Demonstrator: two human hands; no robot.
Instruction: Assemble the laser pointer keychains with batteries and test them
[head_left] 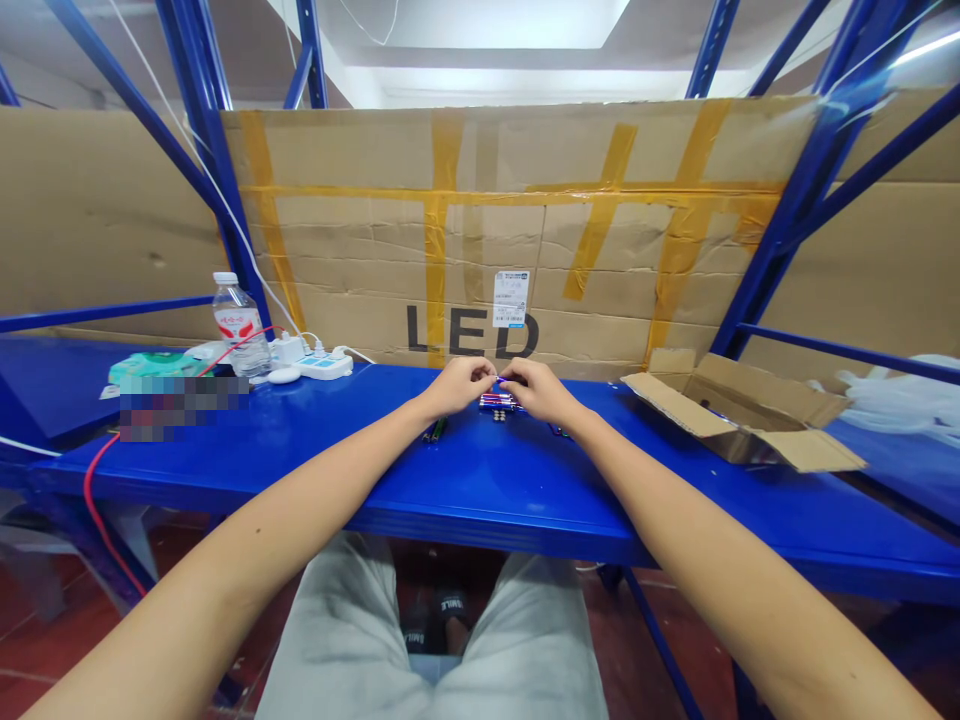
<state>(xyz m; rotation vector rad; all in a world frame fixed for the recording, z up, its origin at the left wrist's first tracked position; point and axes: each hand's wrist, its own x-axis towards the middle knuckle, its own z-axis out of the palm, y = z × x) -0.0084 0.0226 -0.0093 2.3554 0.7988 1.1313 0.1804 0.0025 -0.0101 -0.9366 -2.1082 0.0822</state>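
Observation:
My left hand point(459, 384) and my right hand point(537, 388) meet over the blue shelf point(315, 450), fingers pinched together on a small thin blue item point(498, 379) held between them. Just under the hands lies a small bundle of blue and red stick-like pieces point(498, 403) on the shelf. A pair of dark thin pieces point(436, 430) lies beside my left wrist. What exactly the pinched item is stays too small to make out.
An open cardboard box point(739, 415) sits at the right. A water bottle point(240, 325), a white power strip point(324, 364) with plugs and a red cable point(94, 490) are at the left. A taped cardboard wall marked LED point(600, 240) backs the shelf.

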